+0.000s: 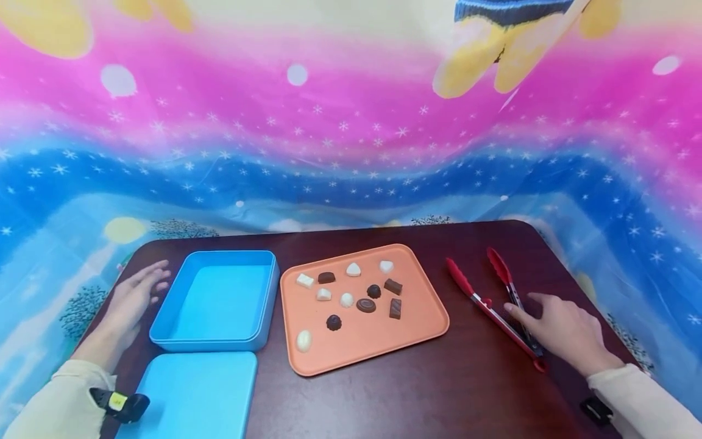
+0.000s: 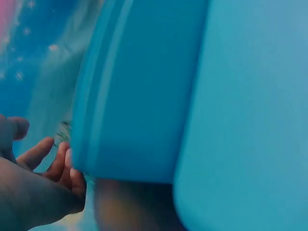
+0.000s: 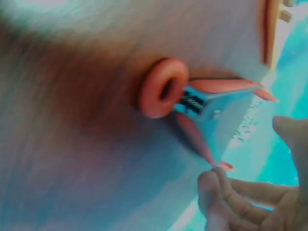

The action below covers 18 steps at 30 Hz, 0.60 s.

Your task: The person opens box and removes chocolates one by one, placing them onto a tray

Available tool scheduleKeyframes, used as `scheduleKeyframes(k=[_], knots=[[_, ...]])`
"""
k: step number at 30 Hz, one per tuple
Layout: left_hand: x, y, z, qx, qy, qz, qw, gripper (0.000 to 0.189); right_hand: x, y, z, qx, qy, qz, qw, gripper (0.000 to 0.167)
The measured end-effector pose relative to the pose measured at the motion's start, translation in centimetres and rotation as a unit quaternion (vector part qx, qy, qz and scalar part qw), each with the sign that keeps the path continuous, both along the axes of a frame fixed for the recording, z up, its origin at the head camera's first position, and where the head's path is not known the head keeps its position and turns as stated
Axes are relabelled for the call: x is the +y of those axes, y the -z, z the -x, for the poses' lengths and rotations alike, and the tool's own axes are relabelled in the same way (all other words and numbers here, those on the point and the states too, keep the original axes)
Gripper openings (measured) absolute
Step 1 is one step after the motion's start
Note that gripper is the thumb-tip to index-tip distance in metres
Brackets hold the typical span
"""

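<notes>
My left hand [image 1: 131,299] hovers at the left side of a blue square box [image 1: 211,348], its fingers loosely extended and holding nothing. In the left wrist view the fingertips are close to the corner of the box [image 2: 137,96]; whether they touch it I cannot tell. On the right, my right hand [image 1: 567,329] is over one arm of red-and-metal tongs [image 1: 506,324], thumb and fingers apart. The right wrist view shows the tongs' red ring [image 3: 148,103], with the hand [image 3: 250,199] beside the spread arms, not gripping them. The tongs lie spread on the table.
An orange tray [image 1: 378,344] in the middle bears several chocolates, among them a brown oval one [image 1: 365,305] and a white one [image 1: 304,341]. The blue lid [image 1: 197,396] lies in front of the box. A patterned cloth [image 1: 351,146] hangs behind the dark table [image 1: 351,402].
</notes>
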<state>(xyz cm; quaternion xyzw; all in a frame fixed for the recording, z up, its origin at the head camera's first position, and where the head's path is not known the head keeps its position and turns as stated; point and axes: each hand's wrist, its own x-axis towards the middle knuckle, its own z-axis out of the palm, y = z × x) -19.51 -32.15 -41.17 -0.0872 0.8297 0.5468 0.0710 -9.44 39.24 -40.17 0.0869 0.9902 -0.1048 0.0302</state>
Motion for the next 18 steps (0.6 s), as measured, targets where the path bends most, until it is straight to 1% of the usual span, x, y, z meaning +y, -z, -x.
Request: scheduleKeyframes(k=[2,5,9,12,15,18], knots=[[0.3,-0.9,-0.1,0.034,-0.008,0.01,0.9993,0.059,-0.4,-0.6,0.0,0.034,-0.001,0.001,0.9994,0.086],[1.1,-2.0,-0.1,0.071,-0.023,0.029,0.9968,0.053,-1.1,-1.3,-0.2,0.079,-0.001,-0.004,0.9969,0.078],[2.3,-3.2,-0.3,0.113,-0.048,0.038,0.9917,0.047,-2.4,-1.9,-0.3,0.113,-0.005,-0.001,0.9935,0.072],[3.5,-4.4,-0.6,0.143,-0.065,0.03,0.9872,0.043,-3.6,-2.2,-0.2,0.138,-0.013,0.0,0.9904,0.066],[5.0,-5.4,-1.0,0.185,-0.077,0.036,0.9789,0.039,-4.8,-2.4,-0.1,0.168,-0.026,0.002,0.9854,0.057],[6.6,-6.1,-1.6,0.237,-0.068,0.061,0.9673,0.037,-5.9,-2.6,0.0,0.191,-0.041,0.011,0.9807,0.048]])
